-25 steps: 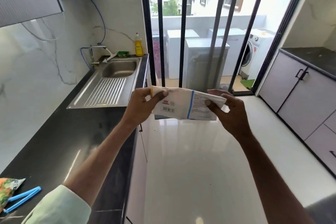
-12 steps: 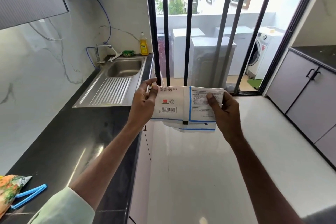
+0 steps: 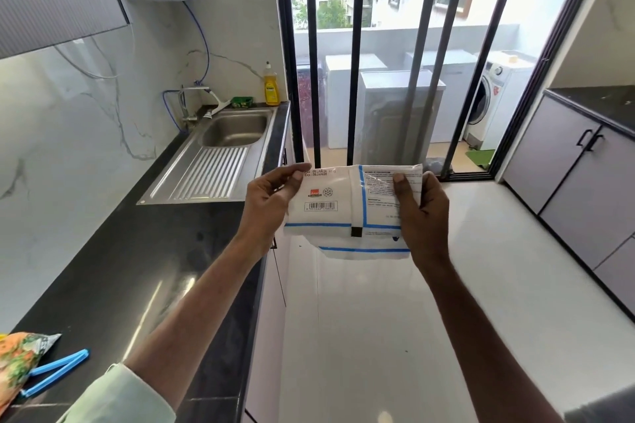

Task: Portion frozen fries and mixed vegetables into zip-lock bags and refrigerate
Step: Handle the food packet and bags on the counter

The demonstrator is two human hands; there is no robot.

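I hold a white food packet (image 3: 338, 204) with blue lines, a barcode and printed text flat in front of me, above the floor beside the counter. My left hand (image 3: 271, 197) pinches its left edge with thumb on top. My right hand (image 3: 421, 213) grips its right edge, thumb pressed on the print. The packet's lower flap hangs folded under. A colourful mixed-vegetable bag (image 3: 19, 359) lies at the counter's near left corner, partly cut off by the frame.
A black counter (image 3: 113, 261) runs along the left with a steel sink (image 3: 226, 137), tap and yellow soap bottle (image 3: 271, 86) at its far end. Blue bag clips (image 3: 56, 376) lie by the vegetable bag. Barred glass doors stand ahead, grey cabinets (image 3: 580, 178) to the right.
The packet has tilted from edge-on to facing me, showing its printed back, and its lower flap has dropped. Both hands moved slightly nearer and lower while keeping hold.
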